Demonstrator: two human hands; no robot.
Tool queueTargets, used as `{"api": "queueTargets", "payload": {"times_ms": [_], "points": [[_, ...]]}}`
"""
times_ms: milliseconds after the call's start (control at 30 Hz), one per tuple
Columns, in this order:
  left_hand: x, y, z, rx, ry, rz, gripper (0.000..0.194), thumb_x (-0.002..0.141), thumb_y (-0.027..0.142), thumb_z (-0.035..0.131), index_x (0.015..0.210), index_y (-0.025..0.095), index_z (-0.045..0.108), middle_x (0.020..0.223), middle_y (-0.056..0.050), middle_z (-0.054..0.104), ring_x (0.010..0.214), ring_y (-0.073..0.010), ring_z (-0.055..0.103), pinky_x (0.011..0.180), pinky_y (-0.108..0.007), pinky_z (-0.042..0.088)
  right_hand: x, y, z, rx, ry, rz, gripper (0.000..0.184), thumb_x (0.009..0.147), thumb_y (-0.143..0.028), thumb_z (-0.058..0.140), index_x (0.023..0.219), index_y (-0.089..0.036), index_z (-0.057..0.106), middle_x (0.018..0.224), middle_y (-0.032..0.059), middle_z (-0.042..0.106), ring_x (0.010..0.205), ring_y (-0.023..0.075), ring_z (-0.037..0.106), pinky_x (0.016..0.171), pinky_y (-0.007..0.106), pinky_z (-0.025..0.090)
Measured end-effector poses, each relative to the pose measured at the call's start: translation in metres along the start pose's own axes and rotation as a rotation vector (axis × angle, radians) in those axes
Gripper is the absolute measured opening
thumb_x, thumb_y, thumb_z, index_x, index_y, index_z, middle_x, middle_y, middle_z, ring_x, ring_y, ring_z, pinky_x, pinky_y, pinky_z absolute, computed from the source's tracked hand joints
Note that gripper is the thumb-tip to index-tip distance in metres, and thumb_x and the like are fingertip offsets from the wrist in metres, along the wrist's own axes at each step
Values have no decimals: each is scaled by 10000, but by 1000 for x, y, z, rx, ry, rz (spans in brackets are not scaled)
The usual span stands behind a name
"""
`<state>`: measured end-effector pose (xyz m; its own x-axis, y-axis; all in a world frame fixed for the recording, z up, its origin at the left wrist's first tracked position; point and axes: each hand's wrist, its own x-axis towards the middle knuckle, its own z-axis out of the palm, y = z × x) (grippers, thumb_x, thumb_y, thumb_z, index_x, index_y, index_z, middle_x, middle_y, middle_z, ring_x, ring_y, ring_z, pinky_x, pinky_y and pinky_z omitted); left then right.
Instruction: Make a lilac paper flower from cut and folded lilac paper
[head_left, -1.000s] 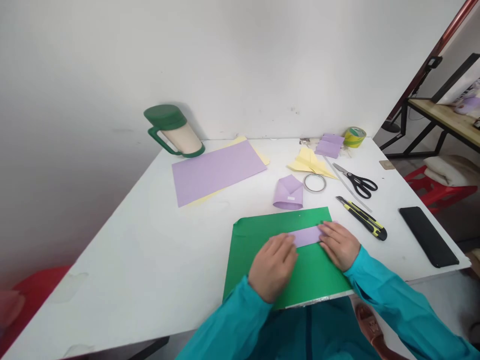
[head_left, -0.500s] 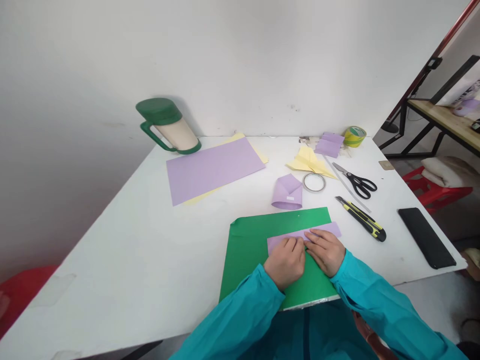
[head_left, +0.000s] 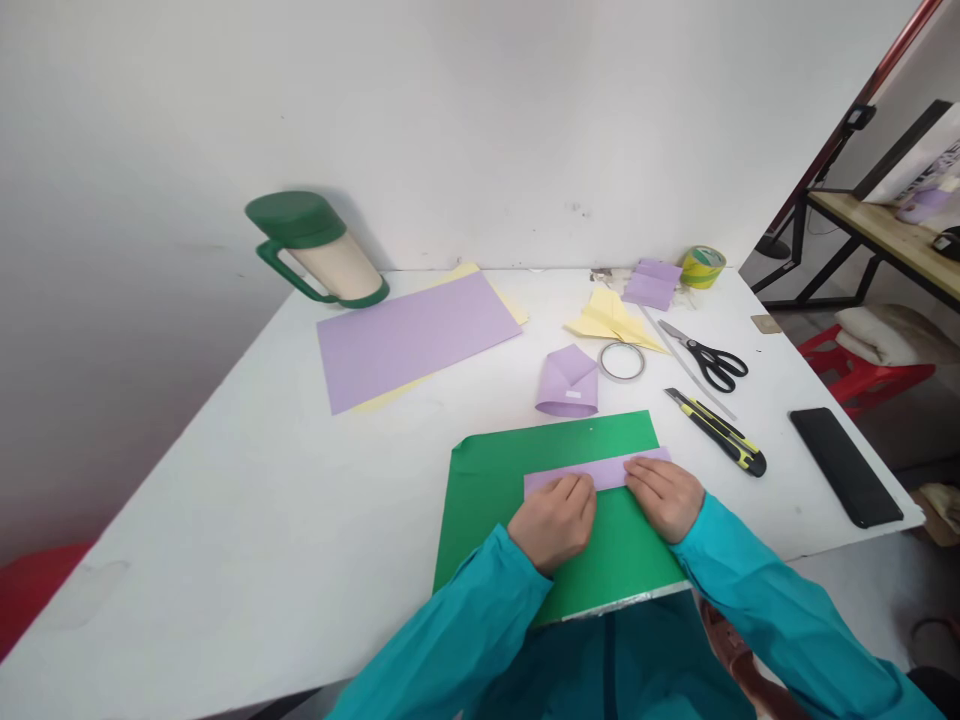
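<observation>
A narrow folded strip of purple paper (head_left: 609, 472) lies across a green board (head_left: 487, 490) at the table's front edge. My left hand (head_left: 553, 524) has its fingers curled down and closed on the strip's lower edge, left of its middle. Near the right end, my right hand (head_left: 666, 498) presses the strip with its fingers held together. My fingertips and palms hide parts of the paper. Just beyond the board stands a folded purple paper piece (head_left: 567, 384) with an open, rounded bottom and a small white label.
Right of the board lie a utility knife (head_left: 716, 432), scissors (head_left: 705, 355) and a black phone (head_left: 845, 466). Farther back are a tape ring (head_left: 622, 361), a yellow paper plane (head_left: 611, 320) and a tape roll (head_left: 703, 267). Purple sheets (head_left: 420, 335) and a green-lidded jug (head_left: 322, 250) sit back left.
My hands came together near the strip's middle, then parted again, the right one sliding toward the right end. The strip stays on the board. The view has shifted slightly.
</observation>
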<state>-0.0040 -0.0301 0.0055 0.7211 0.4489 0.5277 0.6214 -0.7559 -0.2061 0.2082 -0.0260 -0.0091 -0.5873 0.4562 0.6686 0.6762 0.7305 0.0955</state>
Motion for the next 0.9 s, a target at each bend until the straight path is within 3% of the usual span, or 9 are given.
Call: {"api": "queueTargets", "payload": {"times_ms": [200, 400, 567, 900], "points": [[-19, -16, -11, -68, -4, -85, 237, 898, 91, 414, 853, 131, 644, 853, -70, 677, 752, -168, 597, 639, -286, 494, -14, 27, -18, 236, -61, 154, 157, 885, -143, 507, 914, -182, 656, 925, 67, 728, 906, 170, 660, 802, 332, 533], [-41, -32, -16, -337, -24, -525, 214, 909, 227, 479, 780, 178, 643, 838, -39, 658, 770, -161, 569, 674, -288, 502, -10, 27, -11, 282, -158, 503, 183, 909, -276, 480, 823, -223, 633, 800, 25, 711, 768, 174, 637, 834, 390, 430], [-46, -34, -7, -318, -11, -717, 270, 885, 299, 509, 672, 172, 614, 897, -83, 601, 824, -216, 540, 721, -385, 488, -9, 28, -4, 241, -87, 607, 174, 870, -355, 554, 868, -222, 667, 757, 29, 704, 731, 195, 623, 774, 385, 441], [-48, -41, -8, -392, -23, -712, 248, 888, 300, 503, 693, 173, 591, 898, -78, 588, 829, -211, 529, 735, -377, 479, -8, 29, -9, 322, -42, 567, 188, 853, -355, 595, 775, -234, 717, 691, 20, 708, 686, 181, 618, 724, 379, 467]]}}
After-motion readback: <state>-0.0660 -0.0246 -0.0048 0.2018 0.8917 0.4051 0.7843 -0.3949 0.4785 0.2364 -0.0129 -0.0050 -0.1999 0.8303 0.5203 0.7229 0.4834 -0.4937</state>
